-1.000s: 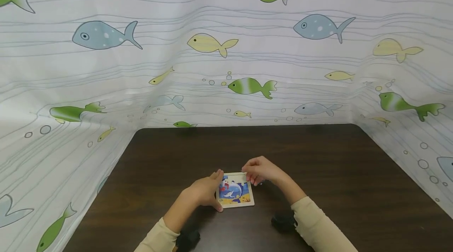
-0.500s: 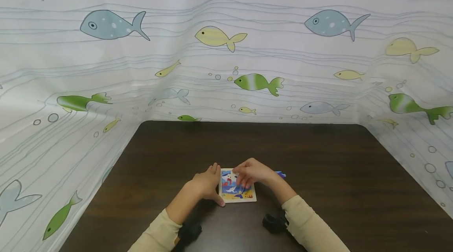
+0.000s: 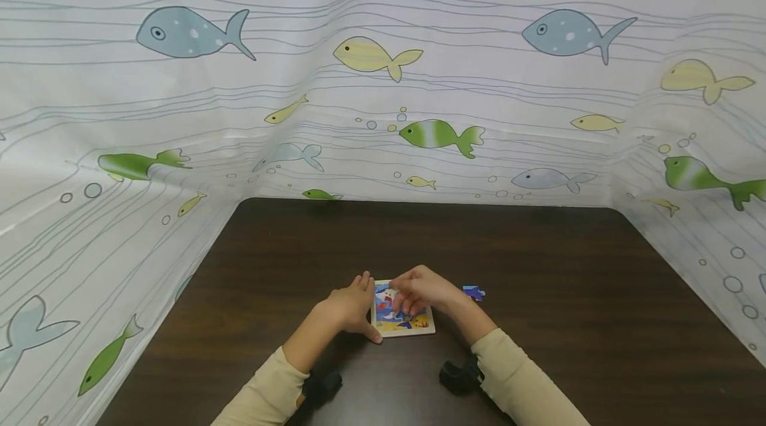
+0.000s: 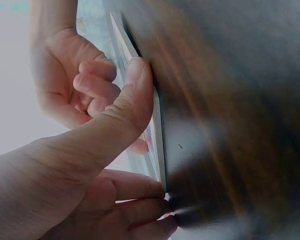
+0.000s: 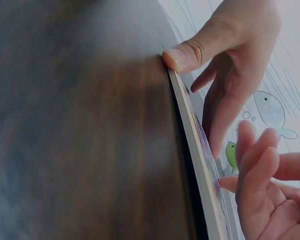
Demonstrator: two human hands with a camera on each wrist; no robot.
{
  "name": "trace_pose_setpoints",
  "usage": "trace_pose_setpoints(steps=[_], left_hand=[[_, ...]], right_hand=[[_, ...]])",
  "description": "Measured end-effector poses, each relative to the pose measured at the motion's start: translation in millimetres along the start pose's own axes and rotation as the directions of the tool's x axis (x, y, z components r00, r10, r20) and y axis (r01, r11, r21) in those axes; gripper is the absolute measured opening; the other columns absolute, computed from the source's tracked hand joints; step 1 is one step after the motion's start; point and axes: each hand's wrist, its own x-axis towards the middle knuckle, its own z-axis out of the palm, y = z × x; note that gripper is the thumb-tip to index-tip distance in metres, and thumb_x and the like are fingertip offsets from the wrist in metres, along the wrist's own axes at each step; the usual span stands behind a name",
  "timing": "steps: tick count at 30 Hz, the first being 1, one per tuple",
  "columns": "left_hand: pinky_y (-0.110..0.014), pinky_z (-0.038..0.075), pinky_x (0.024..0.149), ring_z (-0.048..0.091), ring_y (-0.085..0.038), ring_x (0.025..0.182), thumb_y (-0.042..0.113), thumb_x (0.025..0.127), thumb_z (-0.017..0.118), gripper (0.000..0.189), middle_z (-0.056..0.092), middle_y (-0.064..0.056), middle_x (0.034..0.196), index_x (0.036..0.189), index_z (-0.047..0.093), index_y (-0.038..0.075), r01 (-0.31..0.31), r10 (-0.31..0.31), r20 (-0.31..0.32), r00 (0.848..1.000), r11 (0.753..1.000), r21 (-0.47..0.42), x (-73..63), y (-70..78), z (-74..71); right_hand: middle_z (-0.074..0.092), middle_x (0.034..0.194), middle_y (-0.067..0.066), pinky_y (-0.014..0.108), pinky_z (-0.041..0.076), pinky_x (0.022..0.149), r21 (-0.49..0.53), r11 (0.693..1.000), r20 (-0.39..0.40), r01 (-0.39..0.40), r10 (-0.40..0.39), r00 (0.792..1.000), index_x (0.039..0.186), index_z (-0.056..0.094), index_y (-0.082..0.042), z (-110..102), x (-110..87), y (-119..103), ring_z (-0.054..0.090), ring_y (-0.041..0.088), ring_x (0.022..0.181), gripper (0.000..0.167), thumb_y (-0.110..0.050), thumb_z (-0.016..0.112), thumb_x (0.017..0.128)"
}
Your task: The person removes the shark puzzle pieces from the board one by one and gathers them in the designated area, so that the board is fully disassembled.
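Curtain [image 3: 359, 100]: white, printed with blue, green and yellow fish; hangs at the left, back and right of the table.
Table [image 3: 287, 246]: dark brown, wood-grained, rounded far corners.
Left sleeve [image 3: 266, 386]: cream, with a black device [image 3: 322, 386] at the wrist.
Left hand [image 3: 348, 310]: spread wide along the puzzle's left side, thumb against the near left corner, fingers extended along the edge, steadying rather than clasping it.
Puzzle [image 3: 390, 321]: square, pale-framed, colourful sea picture; on the table, between the hands, partly covered by the right one.
Right hand [image 3: 419, 290]: over the puzzle's right part, half open, fingers loosely bent, one fingertip touching the picture; gripping nothing visible.
Black wrist device [image 3: 459, 377]: below the right forearm.
Loose piece [image 3: 474, 292]: blue and purple, on the table, right of the puzzle and well apart from it.
Right sleeve [image 3: 526, 379]: cream.
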Motion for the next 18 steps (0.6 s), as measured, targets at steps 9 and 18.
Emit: trace_pose_setpoints(steps=[9,18], left_hand=[[-0.064,0.035,0.103,0.025,-0.035,0.146,0.048,0.067,0.084,0.109,0.023,-0.023,0.157,0.147,0.031,-0.006,0.019,-0.018,0.023,1.000,1.000,-0.008,-0.4,2.8,-2.3],[-0.063,0.035,0.103,0.025,-0.036,0.146,0.047,0.067,0.084,0.110,0.023,-0.024,0.157,0.147,0.030,-0.006,0.022,-0.022,0.023,0.999,1.000,-0.009,0.6,2.3,-2.1]], right_hand=[[0.064,0.071,0.000,0.018,0.048,0.056,0.222,0.974,-0.060,-0.048,0.063,0.996,0.127,0.056,0.010,0.2,4.9,7.3,0.054,0.005,0.057,0.038,-0.013,0.047,0.099],[0.065,0.075,-0.001,0.017,0.048,0.057,0.288,0.957,-0.078,-0.030,0.054,0.995,0.127,0.055,0.011,2.0,7.5,9.6,0.054,0.005,0.060,0.036,-0.009,0.045,0.098]])
